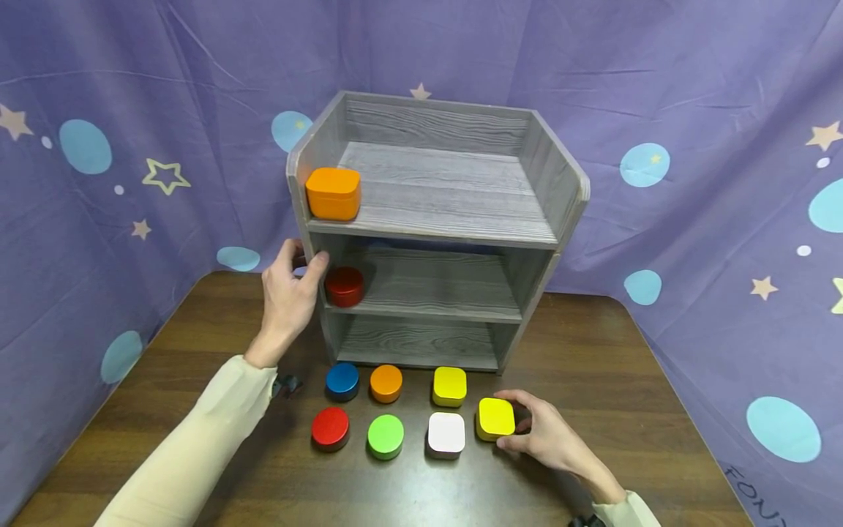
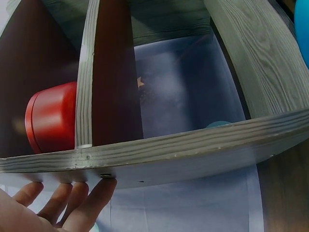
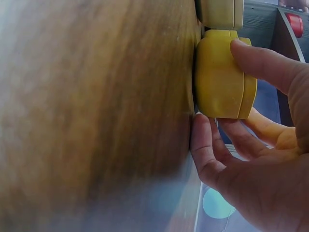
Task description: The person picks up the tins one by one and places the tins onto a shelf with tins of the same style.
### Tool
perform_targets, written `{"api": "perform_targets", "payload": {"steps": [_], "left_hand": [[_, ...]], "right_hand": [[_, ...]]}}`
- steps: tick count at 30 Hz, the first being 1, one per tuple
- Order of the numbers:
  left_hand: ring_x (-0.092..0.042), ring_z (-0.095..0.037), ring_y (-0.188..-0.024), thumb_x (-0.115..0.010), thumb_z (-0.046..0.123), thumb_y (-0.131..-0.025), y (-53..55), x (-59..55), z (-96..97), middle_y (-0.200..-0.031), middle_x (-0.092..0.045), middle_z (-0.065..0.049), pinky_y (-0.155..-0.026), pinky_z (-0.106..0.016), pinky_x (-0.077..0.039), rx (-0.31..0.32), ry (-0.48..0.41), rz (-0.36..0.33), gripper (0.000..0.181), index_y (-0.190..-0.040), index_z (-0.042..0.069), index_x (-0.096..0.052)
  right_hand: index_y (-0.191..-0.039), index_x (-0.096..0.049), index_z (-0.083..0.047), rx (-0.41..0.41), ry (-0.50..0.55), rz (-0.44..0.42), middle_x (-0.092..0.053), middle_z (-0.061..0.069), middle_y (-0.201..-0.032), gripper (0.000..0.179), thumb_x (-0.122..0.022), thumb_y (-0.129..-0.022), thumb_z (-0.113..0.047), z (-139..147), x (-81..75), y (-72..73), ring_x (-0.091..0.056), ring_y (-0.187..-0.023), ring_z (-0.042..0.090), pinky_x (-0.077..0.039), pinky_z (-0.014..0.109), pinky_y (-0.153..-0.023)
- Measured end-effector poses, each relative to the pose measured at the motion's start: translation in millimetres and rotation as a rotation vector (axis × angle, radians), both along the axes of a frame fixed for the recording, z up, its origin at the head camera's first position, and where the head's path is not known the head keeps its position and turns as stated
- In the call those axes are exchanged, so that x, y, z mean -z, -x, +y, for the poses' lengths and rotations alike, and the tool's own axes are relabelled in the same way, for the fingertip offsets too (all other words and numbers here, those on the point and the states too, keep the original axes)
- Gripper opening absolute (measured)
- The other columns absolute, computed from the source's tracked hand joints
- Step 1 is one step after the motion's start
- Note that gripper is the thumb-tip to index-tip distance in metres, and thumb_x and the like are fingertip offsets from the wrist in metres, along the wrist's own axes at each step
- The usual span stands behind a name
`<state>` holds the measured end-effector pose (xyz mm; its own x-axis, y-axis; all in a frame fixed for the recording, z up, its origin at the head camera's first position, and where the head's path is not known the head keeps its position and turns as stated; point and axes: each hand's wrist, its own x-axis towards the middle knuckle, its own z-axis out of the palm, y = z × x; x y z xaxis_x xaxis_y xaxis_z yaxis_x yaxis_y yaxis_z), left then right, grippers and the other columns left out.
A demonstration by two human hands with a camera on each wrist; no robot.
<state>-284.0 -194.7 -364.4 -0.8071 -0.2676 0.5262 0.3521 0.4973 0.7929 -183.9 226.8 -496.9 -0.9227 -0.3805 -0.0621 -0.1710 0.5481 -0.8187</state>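
Right hand [image 1: 546,436]: thumb and fingers pinch the near-right yellow box [image 1: 495,417] across opposite walls. The hand comes in from the box's right, leaving the lid face uncovered; the low hold probably suits a squat box with no handle. The box appears to rest on the wooden surface [image 1: 369,492], just beside the white box [image 1: 446,434].

Left hand [image 1: 288,296]: holds the left side panel of the grey shelf [image 1: 435,192], thumb at the front edge, fingertips against the outer face. Likely purpose: steadying the shelf. How hard it presses, cannot tell.

On the shelf: an orange box [image 1: 334,195] stands at the front left corner of the top board; a red tin [image 1: 345,287] stands at the left end of the middle board, near the left thumb. Both sit against or close to the same side panel, which suggests filling from the left.

On the surface, before the shelf: blue tin [image 1: 342,381] and orange tin [image 1: 386,383] behind, second red tin [image 1: 330,427] and green tin [image 1: 385,437] in front. Another yellow box [image 1: 450,386] stands behind the white one. Round left, square right: grouping by shape seems deliberate; gaps leave finger room.
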Motion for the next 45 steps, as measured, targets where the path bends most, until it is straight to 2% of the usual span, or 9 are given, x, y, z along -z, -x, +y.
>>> {"api": "perform_targets", "payload": {"steps": [9, 22, 28, 34, 38, 42, 45], "left_hand": [[-0.073, -0.037, -0.112, -0.066, 0.034, -0.101, -0.2, -0.1, -0.7, -0.115, -0.076, -0.026, -0.079, -0.005, -0.043, 0.006, -0.004, -0.003, 0.038, -0.115, -0.002, -0.064], [-0.074, -0.036, -0.111, -0.068, 0.032, -0.101, 0.7, 0.5, -2.3, -0.113, -0.076, -0.024, -0.078, -0.004, -0.045, 0.032, -0.008, 0.022, 0.034, -0.113, 0.0, -0.067], [-0.074, -0.037, -0.111, -0.068, 0.03, -0.101, 1.2, 0.8, -2.8, -0.112, -0.076, -0.025, -0.077, -0.004, -0.045, 0.036, -0.014, 0.026, 0.034, -0.112, -0.001, -0.067], [-0.073, -0.035, -0.107, -0.067, 0.033, -0.101, 2.9, 1.2, -3.7, -0.109, -0.076, -0.023, -0.077, -0.005, -0.046, 0.025, 0.017, 0.032, 0.035, -0.11, -0.001, -0.067], [-0.072, -0.023, -0.101, -0.067, 0.033, -0.1, 3.8, 1.7, -4.6, -0.107, -0.076, -0.023, -0.076, -0.005, -0.045, 0.021, 0.038, 0.044, 0.034, -0.108, 0.001, -0.068], [-0.065, -0.001, -0.096, -0.068, 0.033, -0.1, 4.1, 2.4, -5.1, -0.105, -0.076, -0.021, -0.075, -0.004, -0.046, 0.019, 0.038, 0.051, 0.032, -0.107, 0.002, -0.069], [-0.06, 0.011, -0.092, -0.069, 0.032, -0.099, 4.4, 3.2, -5.6, -0.104, -0.076, -0.021, -0.076, -0.004, -0.046, 0.017, 0.033, 0.058, 0.031, -0.105, 0.002, -0.069]], "right_hand": [[-0.145, -0.062, -0.006, 0.011, -0.01, -0.008, -0.07, 0.021, -0.134, 0.071, -0.094, -0.082, -0.011, -1, 0.1, 1.0, -0.062, -0.067, 0.008, -0.053, 0.023, -0.059], [-0.141, -0.065, -0.007, 0.037, -0.033, 0.023, -0.07, 0.02, -0.133, 0.068, -0.095, -0.08, -0.011, -1, -0.4, 0.4, -0.065, -0.07, 0.008, -0.054, 0.023, -0.063], [-0.139, -0.066, -0.006, 0.031, -0.02, 0.022, -0.072, 0.021, -0.13, 0.066, -0.095, -0.08, -0.012, -2, -6.8, 1.7, -0.07, -0.076, 0.011, -0.056, 0.022, -0.07], [-0.139, -0.064, -0.002, -0.001, 0.041, -0.006, -0.071, 0.024, -0.131, 0.066, -0.093, -0.082, -0.01, -3, -15.8, 3.6, -0.077, -0.088, 0.022, -0.061, 0.025, -0.077], [-0.139, -0.063, 0.0, -0.017, 0.061, 0.001, -0.07, 0.025, -0.132, 0.065, -0.093, -0.082, -0.01, -5, -25.6, 4.5, -0.077, -0.091, 0.025, -0.063, 0.027, -0.079], [-0.139, -0.064, -0.002, -0.026, 0.061, 0.03, -0.071, 0.024, -0.132, 0.064, -0.092, -0.083, -0.013, -10, -38.2, 4.9, -0.076, -0.091, 0.018, -0.064, 0.028, -0.081], [-0.138, -0.064, -0.003, -0.039, 0.078, 0.05, -0.072, 0.022, -0.131, 0.062, -0.091, -0.083, -0.014, -15, -48.8, 5.9, -0.075, -0.091, 0.013, -0.063, 0.028, -0.081]]}}
